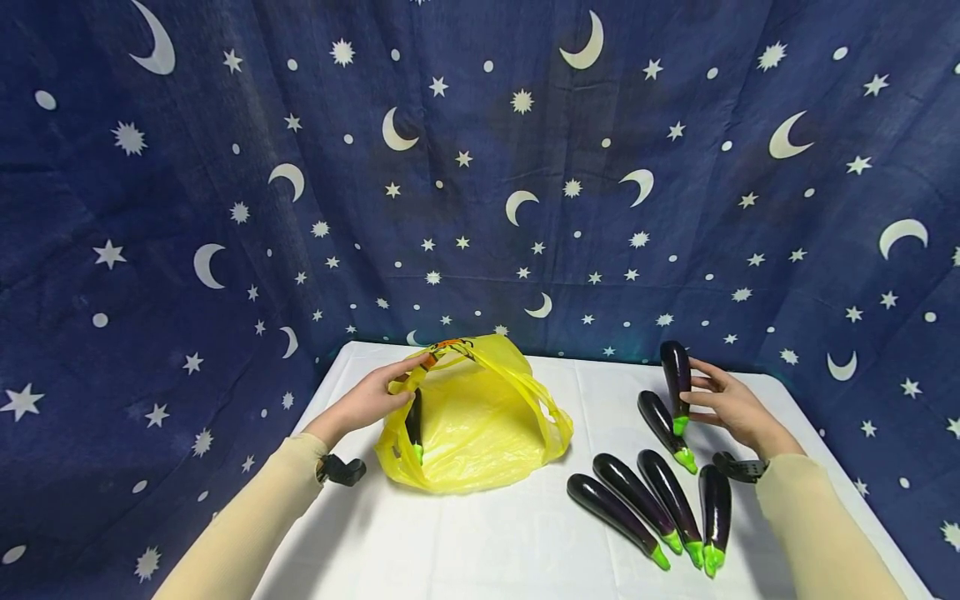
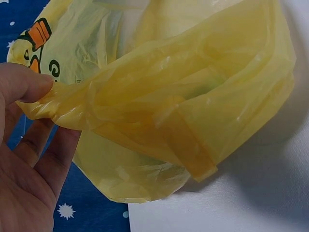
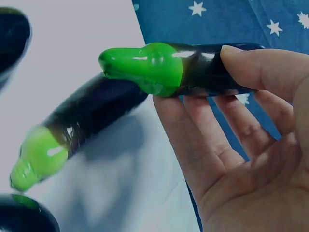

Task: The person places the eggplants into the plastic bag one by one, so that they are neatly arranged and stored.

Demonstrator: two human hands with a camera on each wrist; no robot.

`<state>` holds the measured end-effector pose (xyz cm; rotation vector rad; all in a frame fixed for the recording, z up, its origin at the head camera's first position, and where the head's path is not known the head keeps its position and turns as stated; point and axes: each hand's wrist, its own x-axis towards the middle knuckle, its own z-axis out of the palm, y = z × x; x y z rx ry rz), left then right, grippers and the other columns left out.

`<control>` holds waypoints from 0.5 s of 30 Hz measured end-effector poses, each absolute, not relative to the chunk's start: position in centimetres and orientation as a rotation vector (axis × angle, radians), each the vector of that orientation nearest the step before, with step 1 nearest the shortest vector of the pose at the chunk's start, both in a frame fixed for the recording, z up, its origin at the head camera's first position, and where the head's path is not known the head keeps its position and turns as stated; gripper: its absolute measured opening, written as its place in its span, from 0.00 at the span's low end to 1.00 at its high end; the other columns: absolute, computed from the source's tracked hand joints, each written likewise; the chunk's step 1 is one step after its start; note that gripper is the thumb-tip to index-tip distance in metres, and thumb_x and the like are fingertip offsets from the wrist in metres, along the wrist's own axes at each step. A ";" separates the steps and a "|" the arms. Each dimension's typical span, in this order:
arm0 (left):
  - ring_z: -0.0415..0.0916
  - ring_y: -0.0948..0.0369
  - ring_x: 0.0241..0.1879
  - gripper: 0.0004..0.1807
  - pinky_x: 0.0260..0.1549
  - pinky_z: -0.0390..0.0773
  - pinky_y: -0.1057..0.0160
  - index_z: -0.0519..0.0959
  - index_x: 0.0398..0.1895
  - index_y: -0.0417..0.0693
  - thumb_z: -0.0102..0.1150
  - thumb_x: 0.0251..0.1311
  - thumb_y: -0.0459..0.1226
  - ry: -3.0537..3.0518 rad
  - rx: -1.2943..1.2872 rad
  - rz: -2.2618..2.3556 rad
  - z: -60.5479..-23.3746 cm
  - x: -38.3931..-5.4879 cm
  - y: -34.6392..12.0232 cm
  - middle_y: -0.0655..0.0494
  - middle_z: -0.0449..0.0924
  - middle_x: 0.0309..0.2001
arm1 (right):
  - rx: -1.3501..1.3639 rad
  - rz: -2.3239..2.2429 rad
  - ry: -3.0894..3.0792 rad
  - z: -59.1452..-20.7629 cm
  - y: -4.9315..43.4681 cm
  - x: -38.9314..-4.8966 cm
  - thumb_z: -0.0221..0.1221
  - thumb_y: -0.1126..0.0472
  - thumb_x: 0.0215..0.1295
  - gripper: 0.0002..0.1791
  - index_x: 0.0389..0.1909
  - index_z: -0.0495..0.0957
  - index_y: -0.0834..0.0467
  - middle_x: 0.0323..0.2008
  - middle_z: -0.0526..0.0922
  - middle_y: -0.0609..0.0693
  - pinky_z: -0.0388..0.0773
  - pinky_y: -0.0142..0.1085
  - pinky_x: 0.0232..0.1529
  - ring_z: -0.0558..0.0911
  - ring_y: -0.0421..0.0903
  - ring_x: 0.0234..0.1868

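Currently, with our left hand [image 1: 367,402] we pinch the rim of a yellow plastic bag [image 1: 480,421] toward the back-left corner of the table [image 1: 517,550], 1 eggplant [image 1: 414,421] inside. Our right hand [image 1: 733,408] grips a second eggplant [image 1: 675,371] near the back-right corner, just above another eggplant [image 1: 660,422]; 4 more eggplants [image 1: 633,493] lie farther from the back edge.

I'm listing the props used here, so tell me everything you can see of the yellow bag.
The bag is thin, crinkled, partly see-through yellow, apparently plastic, with an orange-and-black print near its rim and a handle loop at the right in the head view. It sits on the white table, its mouth open toward the head camera. The left hand pinches its rim, and an eggplant lies inside near that side, green end lower in view.
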<state>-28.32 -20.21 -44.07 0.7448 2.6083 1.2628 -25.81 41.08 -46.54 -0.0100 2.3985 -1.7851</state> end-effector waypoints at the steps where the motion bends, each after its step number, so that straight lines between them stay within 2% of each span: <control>1: 0.70 0.48 0.65 0.38 0.64 0.70 0.45 0.63 0.79 0.60 0.58 0.68 0.30 2.609 0.745 1.261 -44.1 -28.3 -20.2 0.56 0.67 0.74 | -0.016 -1.804 2.383 -46.5 40.9 -25.8 0.65 0.62 0.69 0.53 0.83 0.40 0.59 0.73 0.56 0.71 0.82 0.46 0.51 0.81 0.32 0.47; 7: 0.69 0.49 0.66 0.38 0.65 0.69 0.45 0.63 0.79 0.60 0.58 0.67 0.29 2.608 0.750 1.263 -44.1 -28.4 -20.2 0.57 0.67 0.74 | -0.044 -1.878 2.311 -46.3 40.0 -25.7 0.64 0.63 0.70 0.51 0.83 0.40 0.58 0.68 0.63 0.62 0.83 0.44 0.49 0.82 0.34 0.49; 15: 0.70 0.48 0.65 0.38 0.64 0.69 0.45 0.63 0.79 0.60 0.58 0.67 0.29 2.610 0.745 1.258 -44.1 -28.4 -20.1 0.56 0.67 0.74 | -0.097 -1.909 2.280 -45.9 38.6 -25.6 0.65 0.63 0.70 0.50 0.83 0.43 0.57 0.67 0.65 0.60 0.83 0.46 0.50 0.82 0.35 0.51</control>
